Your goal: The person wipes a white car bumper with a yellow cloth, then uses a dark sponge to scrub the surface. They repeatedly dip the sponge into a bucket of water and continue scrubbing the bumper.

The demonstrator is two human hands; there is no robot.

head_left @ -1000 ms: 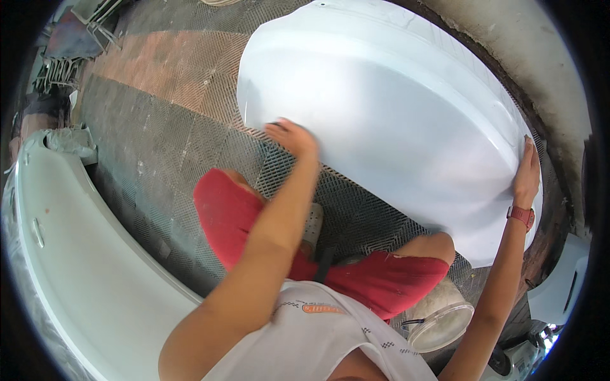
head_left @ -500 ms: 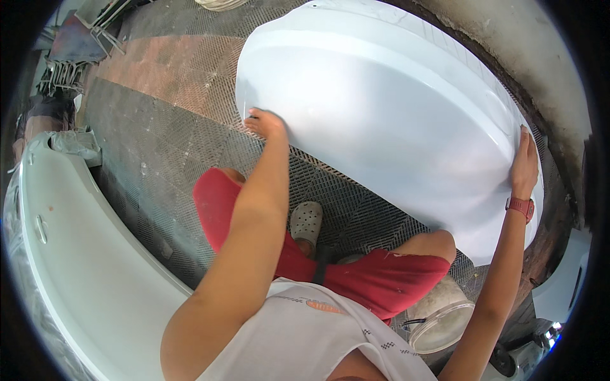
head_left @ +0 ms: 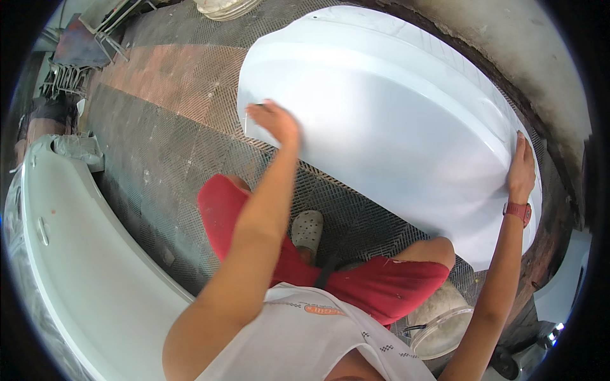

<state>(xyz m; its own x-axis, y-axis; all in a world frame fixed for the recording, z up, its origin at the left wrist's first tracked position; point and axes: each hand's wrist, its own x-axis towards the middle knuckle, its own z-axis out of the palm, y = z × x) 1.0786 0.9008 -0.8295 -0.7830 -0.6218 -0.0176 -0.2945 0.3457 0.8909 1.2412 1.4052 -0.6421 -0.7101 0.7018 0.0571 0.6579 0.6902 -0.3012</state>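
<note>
A large white car body panel, curved and glossy like a bonnet, lies ahead of me and to the right. My left hand is at its left end, fingers stretched out over the surface and slightly blurred. A small dark spot shows beside those fingers; what it is I cannot make out. Flat along the panel's right edge rests my right hand, fingers extended upward, with a red watch on the wrist. Neither palm can be seen.
Another pale car panel stretches along my left, with plastic wrapping beside it. A whitish bucket stands by my right knee; part of another bucket shows at the top. Dark patterned matting covers the floor. A wall borders the right.
My left hand has moved slightly right and inward over the panel from its left edge. The right hand stays at the right edge. The whole view has shifted slightly.
</note>
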